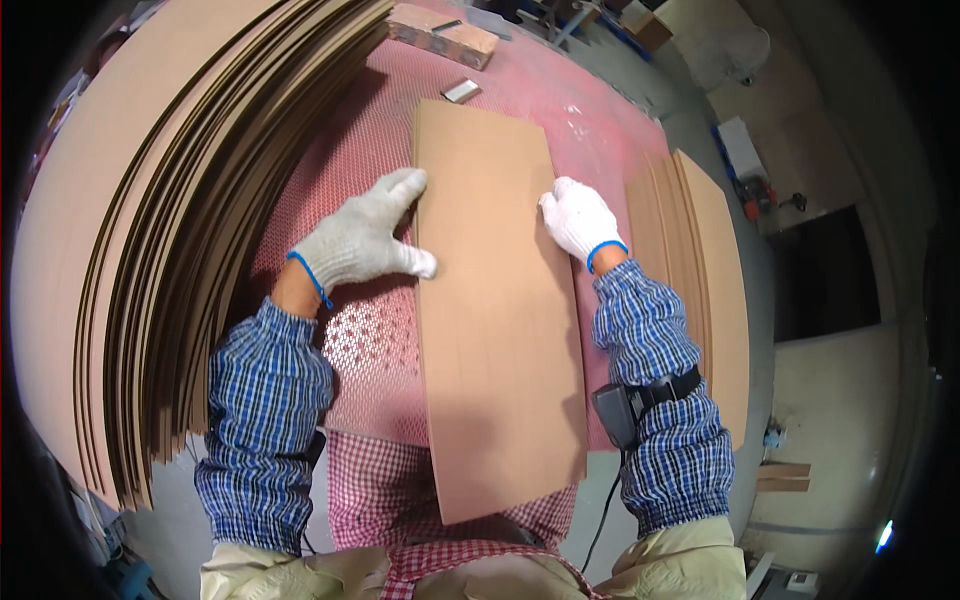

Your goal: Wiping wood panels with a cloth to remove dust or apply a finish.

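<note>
A long flat brown board (495, 300) lies lengthwise before me on the pink mesh-patterned table (375, 385), its near end jutting past the table's front edge toward my apron. Along its left side the edge looks layered, so I cannot tell whether it is one board or a thin stack. My left hand (365, 230), in a white knit glove, touches that left edge with fingers and thumb stretched apart. On the opposite edge my right hand (580, 215), gloved alike, has its fingers curled against the board; the fingertips are partly hidden.
A tall stack of brown boards (225, 180) stands at the left. Several more boards (715, 290) lie at the right table edge. Toward the back are a small block with a pale top (461, 91) and a taped brick-like block (445, 38). A black cable (602, 525) hangs by my right arm.
</note>
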The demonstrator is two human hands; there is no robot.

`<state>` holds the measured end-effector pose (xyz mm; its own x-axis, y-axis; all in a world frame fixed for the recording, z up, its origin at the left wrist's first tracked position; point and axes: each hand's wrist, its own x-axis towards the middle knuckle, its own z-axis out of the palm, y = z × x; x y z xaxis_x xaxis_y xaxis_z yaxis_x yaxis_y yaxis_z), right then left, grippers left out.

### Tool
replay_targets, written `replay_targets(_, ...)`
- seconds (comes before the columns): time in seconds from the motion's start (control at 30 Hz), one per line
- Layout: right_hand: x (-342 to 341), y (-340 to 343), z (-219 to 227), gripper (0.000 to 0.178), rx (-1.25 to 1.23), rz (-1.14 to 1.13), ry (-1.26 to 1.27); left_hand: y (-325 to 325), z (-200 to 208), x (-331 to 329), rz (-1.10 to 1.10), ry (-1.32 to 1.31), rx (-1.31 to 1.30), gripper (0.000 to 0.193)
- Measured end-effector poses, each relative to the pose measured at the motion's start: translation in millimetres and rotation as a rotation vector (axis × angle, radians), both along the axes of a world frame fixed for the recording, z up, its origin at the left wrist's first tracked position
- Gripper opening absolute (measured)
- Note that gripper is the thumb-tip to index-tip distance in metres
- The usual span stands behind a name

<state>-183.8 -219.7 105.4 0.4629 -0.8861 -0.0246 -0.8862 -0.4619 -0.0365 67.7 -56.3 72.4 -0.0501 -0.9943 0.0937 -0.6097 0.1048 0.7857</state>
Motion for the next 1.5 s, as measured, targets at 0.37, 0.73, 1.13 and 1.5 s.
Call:
replay_targets(0.37,59,-133,-12,0.039,-0.024,0.031,0.039,0,-11,0,0.018,-0.011,0.043,0.111)
replay_targets(0.73,43,-140,-30,0.038,-0.064,0.117,0.113,2,-11,-1,-0.013,-0.001,0.005,0.109)
replay_targets(1.13,-79,126,-5,0.031,0.048,-0.025,-0.097,-7,-17,-6,0.051,0.100,0.020,0.105)
replay_targets(1.5,-164,324,9,0.022,0.164,-0.148,-0.173,-5,-32,0,0.080,0.012,-0.010,0.105)
